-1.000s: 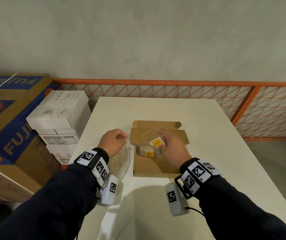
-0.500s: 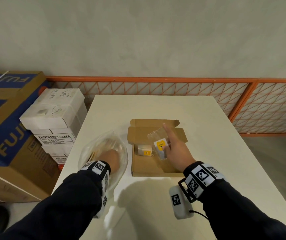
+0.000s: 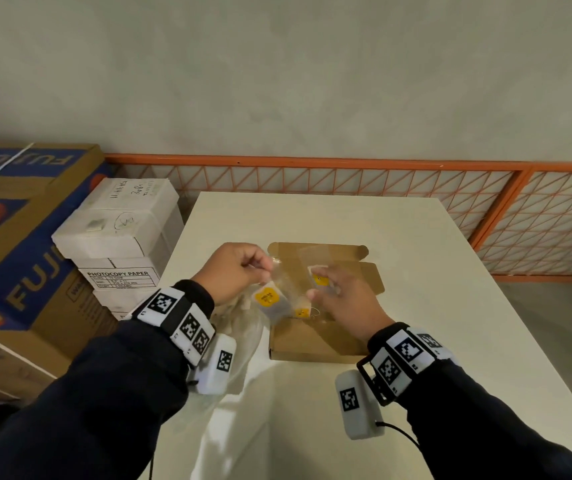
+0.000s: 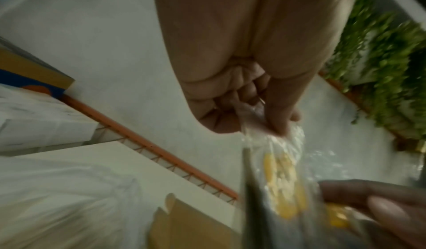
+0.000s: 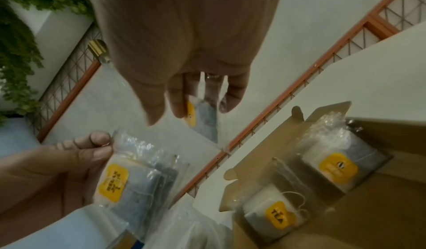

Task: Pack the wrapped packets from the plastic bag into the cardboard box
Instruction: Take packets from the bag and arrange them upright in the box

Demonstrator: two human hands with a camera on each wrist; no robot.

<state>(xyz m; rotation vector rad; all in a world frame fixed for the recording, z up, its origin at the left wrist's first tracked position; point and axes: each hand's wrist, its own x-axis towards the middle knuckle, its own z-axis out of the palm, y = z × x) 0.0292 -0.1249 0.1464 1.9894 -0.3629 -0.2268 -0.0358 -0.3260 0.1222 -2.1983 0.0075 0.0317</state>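
Two packets already down in the cardboard box, below and right of the right hand: one with a yellow tag reading TEA, another beyond it. Held up just left of the box, a third wrapped packet, pinched at its top edge by the curled fingers and thumb of the left hand. Against the right hand's loosely extended fingers, a fourth packet; whether gripped or merely touched, cannot tell. Beneath the left wrist, crumpled on the white table, the plastic bag. Left of that hand, off the table: stacked white paper boxes and a big brown-and-blue carton. Beyond both hands, an orange lattice rail.
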